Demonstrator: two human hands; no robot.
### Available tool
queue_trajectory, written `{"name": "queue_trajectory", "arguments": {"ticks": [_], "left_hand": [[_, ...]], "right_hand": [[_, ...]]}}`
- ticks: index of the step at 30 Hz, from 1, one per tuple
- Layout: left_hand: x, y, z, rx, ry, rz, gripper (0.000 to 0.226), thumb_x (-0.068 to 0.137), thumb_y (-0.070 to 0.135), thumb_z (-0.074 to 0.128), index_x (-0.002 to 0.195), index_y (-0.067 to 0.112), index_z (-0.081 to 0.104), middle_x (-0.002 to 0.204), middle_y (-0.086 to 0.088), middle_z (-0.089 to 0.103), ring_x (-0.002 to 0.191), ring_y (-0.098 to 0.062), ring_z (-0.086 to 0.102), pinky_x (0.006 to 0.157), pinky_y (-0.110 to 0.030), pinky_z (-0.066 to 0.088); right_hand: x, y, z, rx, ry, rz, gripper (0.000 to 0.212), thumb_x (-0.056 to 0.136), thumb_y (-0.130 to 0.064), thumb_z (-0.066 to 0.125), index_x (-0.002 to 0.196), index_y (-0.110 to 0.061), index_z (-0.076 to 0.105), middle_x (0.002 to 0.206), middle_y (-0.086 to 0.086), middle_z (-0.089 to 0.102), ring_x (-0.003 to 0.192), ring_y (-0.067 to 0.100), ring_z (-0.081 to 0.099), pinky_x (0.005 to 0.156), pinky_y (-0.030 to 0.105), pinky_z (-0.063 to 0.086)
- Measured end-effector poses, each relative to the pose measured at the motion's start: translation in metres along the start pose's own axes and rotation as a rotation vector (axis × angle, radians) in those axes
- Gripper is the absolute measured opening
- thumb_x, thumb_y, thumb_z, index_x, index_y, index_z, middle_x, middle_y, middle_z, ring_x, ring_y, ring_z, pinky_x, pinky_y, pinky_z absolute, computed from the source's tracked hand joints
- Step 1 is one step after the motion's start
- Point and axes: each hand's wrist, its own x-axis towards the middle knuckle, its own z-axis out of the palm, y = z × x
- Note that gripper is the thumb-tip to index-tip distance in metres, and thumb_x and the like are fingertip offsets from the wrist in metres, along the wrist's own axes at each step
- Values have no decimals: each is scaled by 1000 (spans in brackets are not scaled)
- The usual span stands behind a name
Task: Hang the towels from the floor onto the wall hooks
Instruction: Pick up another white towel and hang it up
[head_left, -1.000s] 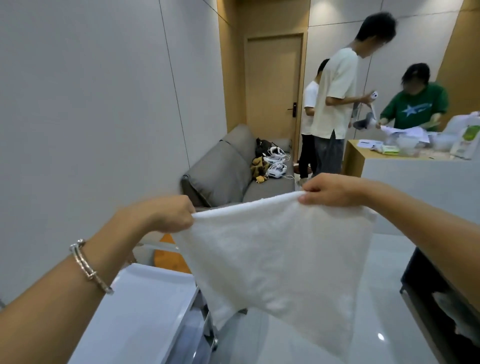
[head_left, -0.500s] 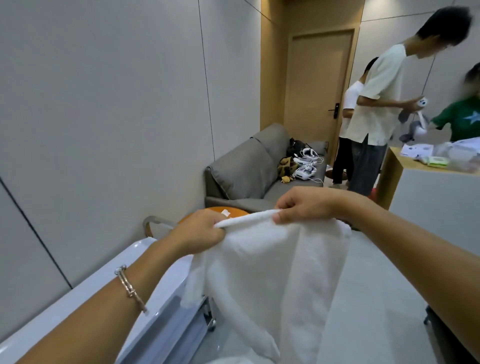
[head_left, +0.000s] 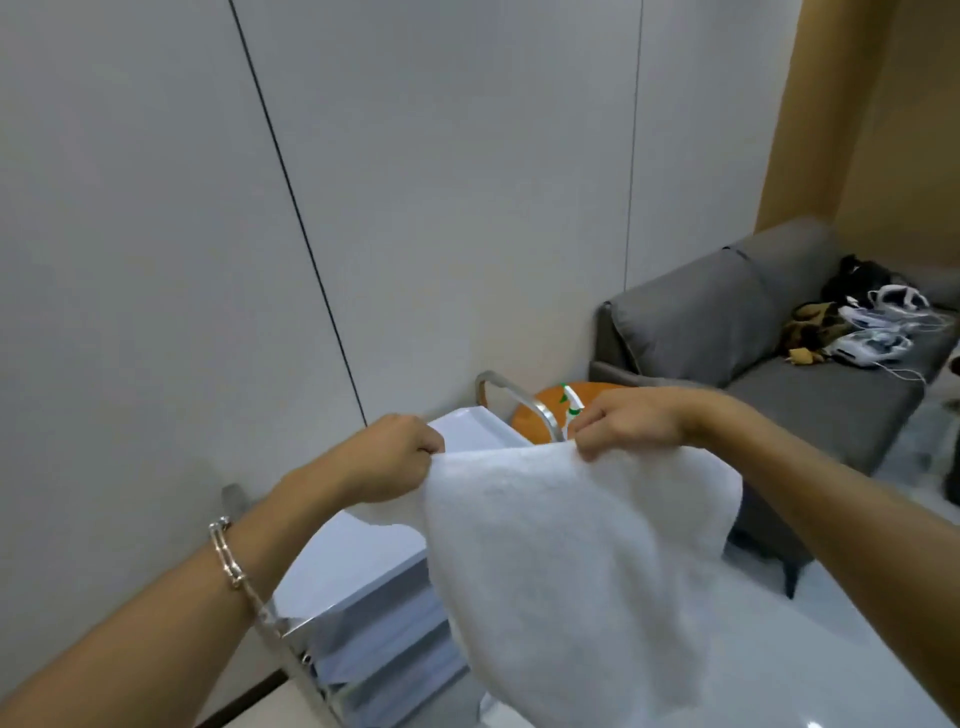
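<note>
A: Where is the towel (head_left: 571, 545)?

B: Off the floor, in the air. The left hand (head_left: 395, 457) pinches one top corner, and the right hand (head_left: 628, 421) pinches the top edge further right. Each grip is closed on cloth, fingers curled.

A: How does it lie from the grips?

B: Directly below them. The top edge runs left to right between the hands, a little slack. The rest drapes down toward the near right, and some cloth spills past the right hand. That top edge is what must meet a hook.

A: And the hooks?

B: None in view. The wall (head_left: 415, 208) fills the left and far side, just plain panels with a dark seam. I'd judge this as carrying the towel to the wall; the hanging itself is not yet begun.

A: Which hand leads?

B: The left is nearer the wall, so it would likely reach first.

A: Room to move?

B: It's open above the hands. Below them a cart (head_left: 363, 551) stands against the wall, its handle (head_left: 519, 397) just beyond the right hand. A stool (head_left: 602, 389) sits behind that, and a sofa (head_left: 810, 395) is at the far right. The hanging cloth could catch the cart's edge if carried low — better to keep it high.
</note>
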Motion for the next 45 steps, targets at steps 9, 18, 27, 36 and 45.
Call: {"name": "queue_trajectory", "arguments": {"ticks": [9, 18, 27, 36, 45], "left_hand": [[-108, -42, -41, -30, 367, -175, 22, 76, 22, 38, 60, 16, 53, 55, 8, 50, 61, -17, 48, 51, -17, 34], [-278, -72, -66, 142, 382, -233, 66, 64, 80, 36, 68, 18, 58, 60, 5, 57, 58, -7, 52, 55, -28, 37], [-528, -82, -83, 132, 580, -549, 37, 76, 63, 45, 76, 28, 56, 67, 9, 56, 70, -18, 56, 62, -30, 42], [-735, -70, -78, 137, 544, -943, 21, 86, 49, 57, 70, 35, 60, 69, 12, 61, 66, -11, 58, 53, -29, 42], [-861, -111, -64, 176, 546, -1271, 33, 84, 55, 56, 70, 27, 66, 66, 3, 65, 60, -14, 59, 56, -37, 48]], "right_hand": [[30, -108, 57, -74, 74, -327, 19, 81, -3, 45, 70, -16, 53, 64, -3, 49, 60, 14, 47, 57, 27, 40], [-21, -234, 131, -104, 203, -600, 28, 94, -20, 38, 67, -14, 46, 66, -3, 47, 64, 14, 43, 62, 31, 36], [-105, -407, 244, -192, -67, -886, 56, 76, -70, 56, 72, -15, 59, 65, -6, 55, 59, 13, 50, 58, 29, 35], [-171, -545, 384, -229, -228, -1203, 36, 84, -49, 65, 66, -19, 58, 57, -8, 49, 61, 13, 50, 57, 28, 37], [-183, -675, 507, -183, -458, -1471, 26, 87, -41, 65, 71, -20, 64, 68, -5, 61, 61, 8, 56, 56, 23, 42]]}}
